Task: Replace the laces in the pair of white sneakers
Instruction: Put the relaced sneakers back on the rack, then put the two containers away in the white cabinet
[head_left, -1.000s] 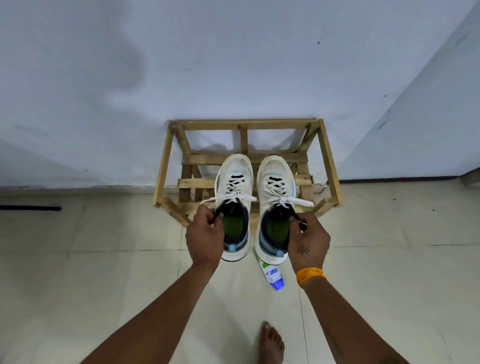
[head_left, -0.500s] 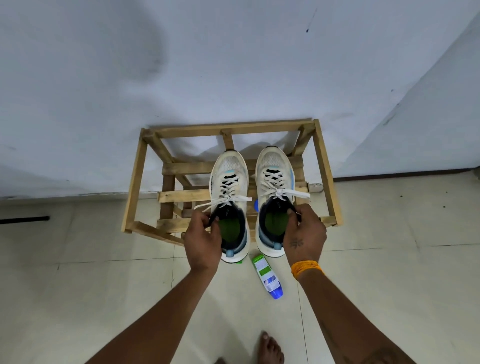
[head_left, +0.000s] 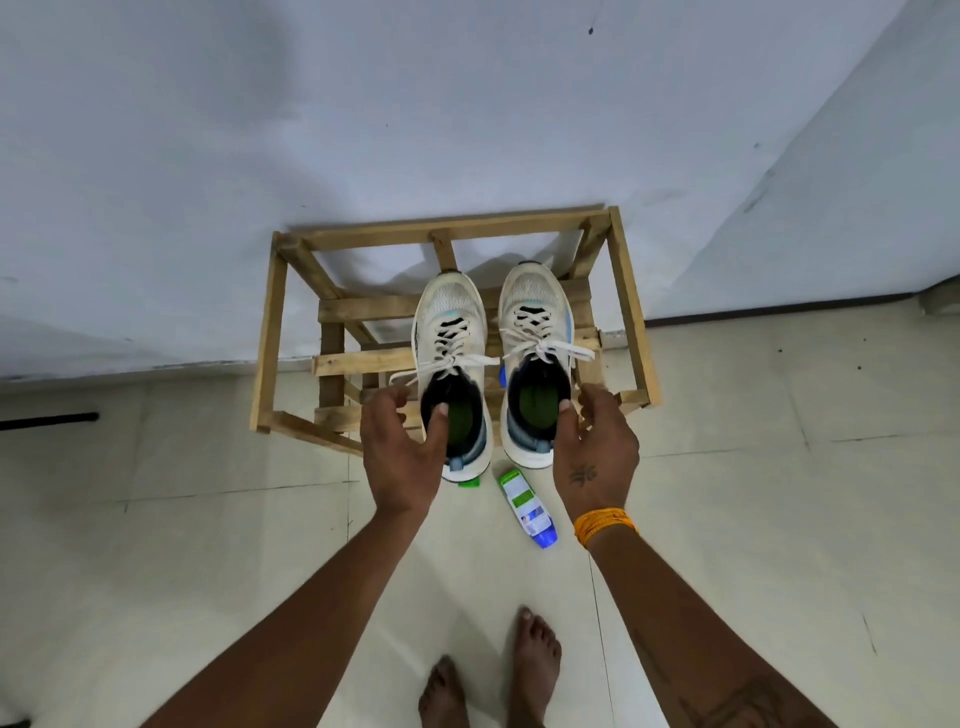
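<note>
Left hand (head_left: 402, 452): it holds the left sneaker (head_left: 453, 374) at the dark collar. The thumb is inside the shoe's opening and the other fingers curl on the outer side.
Right hand (head_left: 595, 449): it holds the right sneaker (head_left: 537, 364) the same way, thumb inside the opening and fingers curled round the outer side. An orange band (head_left: 605, 525) is on its wrist.
Sneakers: the two white shoes sit side by side between the hands, toes pointing away from the person. Both are above the wooden rack (head_left: 631, 306). It cannot be told if they rest on it or are lifted.
Laces: the white laces (head_left: 447, 361) on the left shoe are tied in a bow just past the left thumb. The laces on the right shoe (head_left: 545, 345) are tied in a bow too, just past the right thumb.
Rack: it stands on the floor against the wall, behind and under the shoes.
Bottle (head_left: 527, 506): a green, white and blue bottle lies on the floor tiles between the two wrists, below the shoe heels.
Green thing (head_left: 469, 484): a small bit shows just under the left shoe's heel.
Feet (head_left: 535, 660): two bare feet stand on the tiles, near the person's elbows.
</note>
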